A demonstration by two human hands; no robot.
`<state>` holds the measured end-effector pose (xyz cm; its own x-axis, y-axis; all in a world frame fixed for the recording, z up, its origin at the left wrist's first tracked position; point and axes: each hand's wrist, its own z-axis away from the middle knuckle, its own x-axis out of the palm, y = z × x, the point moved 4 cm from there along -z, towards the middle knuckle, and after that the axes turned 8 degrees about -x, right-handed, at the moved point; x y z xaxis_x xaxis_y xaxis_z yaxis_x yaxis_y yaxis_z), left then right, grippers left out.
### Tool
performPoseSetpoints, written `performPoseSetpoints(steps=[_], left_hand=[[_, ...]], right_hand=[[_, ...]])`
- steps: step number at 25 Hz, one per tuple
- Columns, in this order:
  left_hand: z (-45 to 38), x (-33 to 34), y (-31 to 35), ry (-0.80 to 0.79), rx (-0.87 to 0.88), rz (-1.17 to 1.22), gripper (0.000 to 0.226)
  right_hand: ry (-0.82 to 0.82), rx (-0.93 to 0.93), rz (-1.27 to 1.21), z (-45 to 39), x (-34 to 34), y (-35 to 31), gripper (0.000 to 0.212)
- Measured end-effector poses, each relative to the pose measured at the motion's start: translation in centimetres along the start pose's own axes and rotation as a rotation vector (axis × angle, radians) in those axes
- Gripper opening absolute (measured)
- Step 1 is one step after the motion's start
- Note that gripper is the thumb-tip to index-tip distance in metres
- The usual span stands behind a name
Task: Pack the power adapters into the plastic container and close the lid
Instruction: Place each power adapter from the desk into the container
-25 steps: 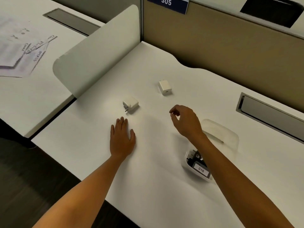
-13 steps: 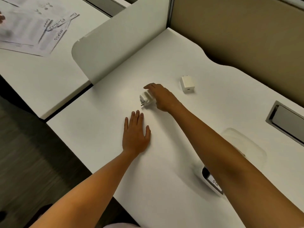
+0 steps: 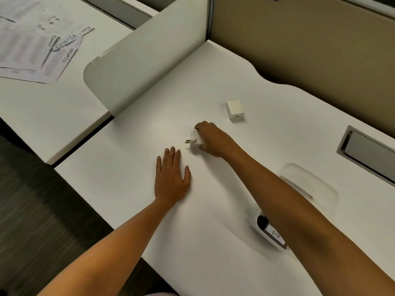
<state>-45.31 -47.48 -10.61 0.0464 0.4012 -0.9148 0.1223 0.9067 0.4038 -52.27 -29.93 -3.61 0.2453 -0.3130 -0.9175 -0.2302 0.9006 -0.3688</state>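
Two hands work over a white bench [image 3: 213, 242]. The right hand [image 3: 215, 141] reaches forward with the arm stretched long across the bench, fingers curled over a white adapter [image 3: 196, 140] and the thumb pressed to its near side; the adapter's metal prongs stick out to the left, toward open bench. Whether the adapter is lifted or touching the surface cannot be told. The left hand [image 3: 172, 178] lies flat, palm down, fingers together and spread wide of nothing, holding nothing, just near and left of the gripped adapter, its fingertips close to the prongs but apart from them.

A second adapter [image 3: 235, 111] lies beyond the right hand, a little to its right, prongs pointing away, well clear of both hands. The container [image 3: 268, 232] sits under the right forearm, near the elbow side, mostly hidden by the arm; a label reading 018 shows on it, and dark contents show inside. Its clear lid [image 3: 310, 184] lies just right of the forearm, off the container.

Left of the left hand the bench runs bare to its front edge, with dark floor below. A low white divider [image 3: 139, 67] stands beyond and left of both hands, and papers [image 3: 36, 43] lie on the next desk past it. A cable slot [image 3: 367, 152] sits far right.
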Motion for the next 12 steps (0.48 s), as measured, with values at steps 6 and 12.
performPoseSetpoints(steps=[6, 12], left_hand=[[-0.2, 1.5, 2.9, -0.085, 0.147, -0.021, 0.076], [0.6, 5.1, 9.9, -0.224, 0.343, -0.101, 0.082]], right_hand=[[0.262, 0.199, -0.376, 12.2, -4.2, 2.2, 0.058], [0.345, 0.511, -0.411, 25.0, -6.7, 5.6, 0.061]])
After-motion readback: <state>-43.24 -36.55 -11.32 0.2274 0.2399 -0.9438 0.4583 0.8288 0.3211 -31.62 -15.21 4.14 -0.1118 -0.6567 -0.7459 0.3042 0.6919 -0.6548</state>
